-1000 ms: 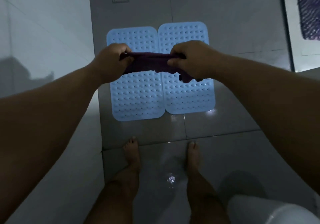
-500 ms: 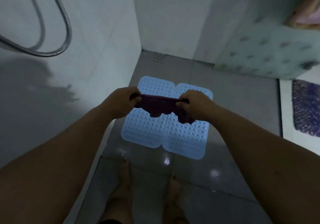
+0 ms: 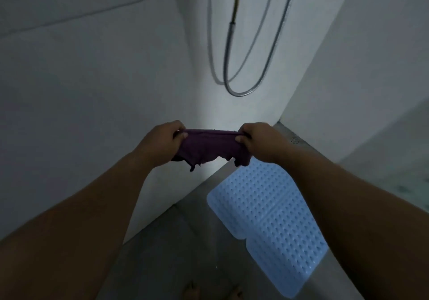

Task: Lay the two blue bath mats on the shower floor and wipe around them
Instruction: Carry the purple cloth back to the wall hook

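Two light blue bath mats with rows of small bumps lie flat and side by side on the grey shower floor, one [image 3: 251, 201] nearer the wall, the other [image 3: 290, 253] beside it; my right forearm covers part of their far side. A dark purple cloth [image 3: 209, 147] is stretched in the air between my hands, in front of the white wall and above the mats' far corner. My left hand [image 3: 162, 143] grips its left end and my right hand [image 3: 260, 140] grips its right end.
White tiled walls [image 3: 92, 90] meet in a corner ahead. A metal shower hose [image 3: 243, 90] hangs in a loop on the wall. A floor drain [image 3: 294, 140] sits by the far wall. My bare toes [image 3: 191, 291] show at the bottom edge.
The view has swung up and to the left, so the mats now sit at the lower right. Both hands keep the cloth stretched and have risen in front of the wall.
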